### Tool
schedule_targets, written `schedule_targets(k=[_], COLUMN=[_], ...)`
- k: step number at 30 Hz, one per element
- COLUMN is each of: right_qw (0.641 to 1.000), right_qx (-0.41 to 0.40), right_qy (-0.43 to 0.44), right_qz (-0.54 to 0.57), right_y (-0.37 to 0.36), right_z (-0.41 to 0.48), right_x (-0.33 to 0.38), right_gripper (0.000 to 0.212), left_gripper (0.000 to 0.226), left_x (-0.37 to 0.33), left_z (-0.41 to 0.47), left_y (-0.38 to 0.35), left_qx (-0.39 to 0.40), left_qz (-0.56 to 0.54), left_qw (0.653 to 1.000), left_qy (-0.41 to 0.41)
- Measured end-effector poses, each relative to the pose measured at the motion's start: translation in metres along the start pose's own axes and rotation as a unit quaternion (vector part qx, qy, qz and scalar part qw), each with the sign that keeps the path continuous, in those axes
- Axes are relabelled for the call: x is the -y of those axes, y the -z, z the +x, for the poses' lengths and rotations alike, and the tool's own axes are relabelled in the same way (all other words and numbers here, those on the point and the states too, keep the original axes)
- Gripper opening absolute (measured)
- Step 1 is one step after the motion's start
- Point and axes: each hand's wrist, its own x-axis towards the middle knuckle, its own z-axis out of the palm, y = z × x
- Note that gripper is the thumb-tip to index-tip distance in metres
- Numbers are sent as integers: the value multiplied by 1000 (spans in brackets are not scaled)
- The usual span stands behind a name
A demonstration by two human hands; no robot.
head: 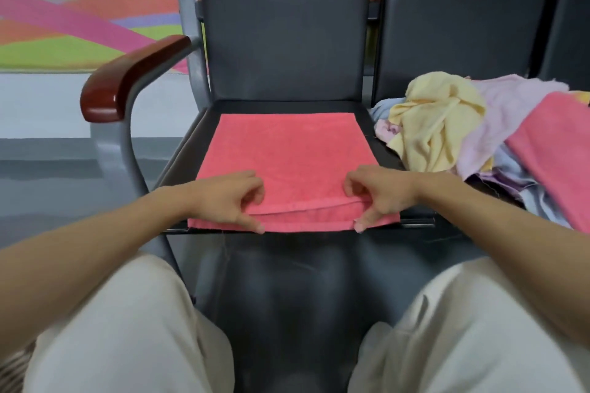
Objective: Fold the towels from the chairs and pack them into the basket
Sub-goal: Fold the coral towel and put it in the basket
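A pink towel lies flat on the dark seat of the chair in front of me, folded over so two layers show at its near edge. My left hand pinches the near left part of the upper layer. My right hand pinches the near right part, one finger pointing down over the front edge. A heap of unfolded towels, yellow, lilac, pale blue and pink, covers the neighbouring seat to the right. No basket is in view.
A red-brown armrest on a grey metal frame stands left of the seat. A colourful mural fills the wall at the back left. My knees in light trousers sit close below the seat's front edge.
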Motion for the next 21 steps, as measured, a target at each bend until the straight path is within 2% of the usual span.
schedule_targets(k=[3,5,6,8,11,14,17,21], right_qw=[989,969,963,962,979,992,989,988], right_qx=[3,-23,-36,-63,-74,-78,-116,-139], right_qy=[-14,-7,1,22,41,25,17,-17], right_qz=[-147,-245,-268,-264,-184,-100,-86,-72], right_y=[-17,-25,-28,-29,-22,-14,-11,-13], right_z=[-6,-7,-7,-7,-11,-15,-14,-5], right_x=[5,11,13,14,13,7,-1,-7], right_gripper=[86,93,90,73,47,34,27,18], left_gripper=[69,63,58,45,20,17,13,14], left_x=[-4,-11,-14,-15,-9,-7,-7,-6], left_z=[-1,1,1,0,-6,-7,-8,-6], left_y=[-7,-11,-12,-10,-4,-2,2,3], left_qx=[7,3,5,6,-21,-29,-71,-89], left_qz=[209,289,296,269,177,146,67,24], left_qw=[978,957,954,962,983,988,995,993], left_qy=[-22,-34,-39,-52,-51,-34,13,75])
